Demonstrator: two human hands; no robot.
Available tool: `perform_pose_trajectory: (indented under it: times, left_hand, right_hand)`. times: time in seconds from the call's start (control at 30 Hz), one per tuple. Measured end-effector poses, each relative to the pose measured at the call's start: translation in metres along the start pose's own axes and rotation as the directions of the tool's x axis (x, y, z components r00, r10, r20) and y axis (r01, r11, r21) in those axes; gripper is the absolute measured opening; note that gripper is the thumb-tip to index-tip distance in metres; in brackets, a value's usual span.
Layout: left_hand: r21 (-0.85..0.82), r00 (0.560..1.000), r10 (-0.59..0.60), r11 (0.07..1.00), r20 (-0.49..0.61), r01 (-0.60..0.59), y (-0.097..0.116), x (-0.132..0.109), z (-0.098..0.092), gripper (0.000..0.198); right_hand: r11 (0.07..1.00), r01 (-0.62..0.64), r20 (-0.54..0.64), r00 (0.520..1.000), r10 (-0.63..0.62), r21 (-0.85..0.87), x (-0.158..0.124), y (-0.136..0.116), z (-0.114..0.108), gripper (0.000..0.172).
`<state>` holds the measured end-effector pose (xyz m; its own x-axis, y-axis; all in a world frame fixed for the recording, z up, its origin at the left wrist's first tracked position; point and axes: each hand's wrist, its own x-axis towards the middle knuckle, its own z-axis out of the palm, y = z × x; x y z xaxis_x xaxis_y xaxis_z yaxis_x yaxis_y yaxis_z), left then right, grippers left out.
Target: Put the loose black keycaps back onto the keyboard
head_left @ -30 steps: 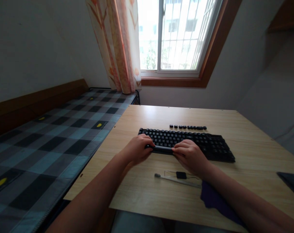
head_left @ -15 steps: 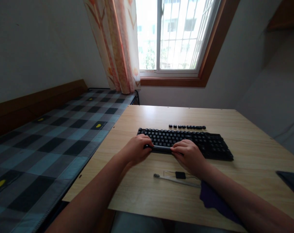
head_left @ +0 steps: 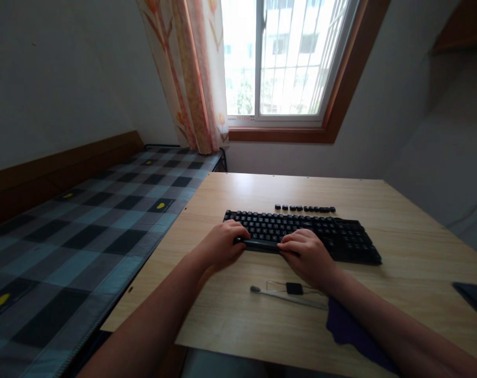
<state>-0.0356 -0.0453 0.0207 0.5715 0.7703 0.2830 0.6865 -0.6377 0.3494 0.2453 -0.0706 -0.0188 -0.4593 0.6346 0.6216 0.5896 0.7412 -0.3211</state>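
A black keyboard (head_left: pixel 301 227) lies across the middle of the table. Both hands pinch the ends of a long dark space bar (head_left: pixel 262 244) along its front edge. Around the bar's left end are the fingers of my left hand (head_left: pixel 227 242), closed. My right hand (head_left: pixel 306 252) has thumb and fingers closed on the other end. Whether the bar is seated in the keyboard or just above it, I cannot tell. Behind the keyboard sits a row of several loose keycaps (head_left: pixel 304 208).
Nearer me lie a toothbrush (head_left: pixel 286 298) and a wire keycap puller (head_left: pixel 294 288) with a black middle. A purple cloth (head_left: pixel 344 325) is partly under my right forearm. A dark flat object (head_left: pixel 475 299) is at the right. The checked bed (head_left: pixel 116 236) borders the table's left side.
The space bar has tipped, its top face turning from light grey to dark. Both hands keep hold of its ends. The view has shifted slightly.
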Motion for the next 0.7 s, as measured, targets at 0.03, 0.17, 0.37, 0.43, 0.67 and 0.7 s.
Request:
perform_pose_trajectory:
  times: [0.03, 0.17, 0.37, 0.43, 0.67, 0.7]
  left_hand:
    - [-0.006, 1.000, 0.012, 1.000, -0.002, -0.012, -0.001, 0.000, 0.000, 0.019]
    - [-0.020, 0.999, 0.032, 0.999, -0.003, -0.032, -0.003, 0.001, -0.001, 0.017]
    - [-0.028, 0.999, 0.035, 0.999, 0.015, -0.035, -0.004, 0.002, -0.002, 0.018]
    - [-0.023, 0.999, 0.029, 0.999, 0.016, -0.029, -0.004, 0.002, -0.002, 0.018]
    - [0.009, 0.999, 0.033, 0.999, 0.019, -0.033, -0.004, 0.001, 0.000, 0.018]
    - [0.027, 0.999, 0.036, 0.999, 0.021, -0.036, -0.004, 0.001, 0.000, 0.017]
  right_hand:
    - [1.000, 0.003, 0.006, 1.000, -0.003, 0.002, 0.000, 0.000, 0.000, 0.013]
    - [1.000, 0.011, 0.032, 0.999, -0.011, 0.002, 0.003, -0.001, -0.002, 0.018]
    - [0.997, 0.037, 0.073, 0.997, -0.032, -0.068, 0.007, -0.004, -0.005, 0.021]
    - [0.996, 0.036, 0.082, 0.996, -0.029, -0.083, 0.007, -0.005, -0.005, 0.021]
    - [0.991, 0.039, 0.142, 0.990, -0.021, -0.128, 0.010, -0.003, -0.007, 0.017]
    - [0.987, 0.056, 0.163, 0.986, -0.031, -0.148, 0.012, -0.003, -0.008, 0.017]
